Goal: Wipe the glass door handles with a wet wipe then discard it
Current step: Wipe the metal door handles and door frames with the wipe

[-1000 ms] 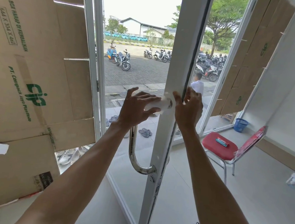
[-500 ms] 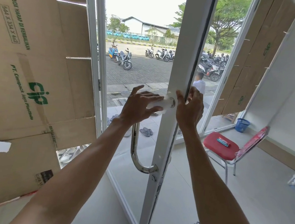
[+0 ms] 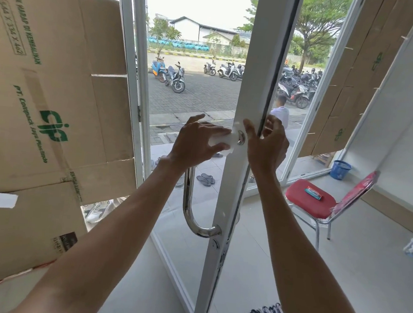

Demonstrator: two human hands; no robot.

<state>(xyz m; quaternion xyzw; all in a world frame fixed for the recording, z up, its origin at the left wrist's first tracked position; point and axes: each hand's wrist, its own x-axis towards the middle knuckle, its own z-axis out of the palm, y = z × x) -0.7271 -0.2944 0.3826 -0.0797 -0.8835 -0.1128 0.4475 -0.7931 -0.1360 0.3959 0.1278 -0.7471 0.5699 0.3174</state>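
Observation:
A white-framed glass door (image 3: pixel 232 196) stands edge-on to me with a curved chrome handle (image 3: pixel 189 214) on its left face. My left hand (image 3: pixel 196 143) grips a white wet wipe (image 3: pixel 223 140) wrapped round the handle's top arm, close to the round mount (image 3: pixel 240 137). My right hand (image 3: pixel 267 146) holds the door's edge at the same height, thumb on the near face and fingers curled behind it. The handle on the far face is hidden.
Cardboard sheets (image 3: pixel 41 117) cover the panel at left. A red chair (image 3: pixel 313 203) with a small packet on its seat stands right of the door, a blue basket (image 3: pixel 340 169) beyond it. Sandals (image 3: pixel 206 178) lie outside; a person (image 3: pixel 280 110) stands further out.
The wipe and my left hand have barely shifted along the top of the handle, and the round mount now shows beside the wipe. My right hand keeps its hold on the door edge.

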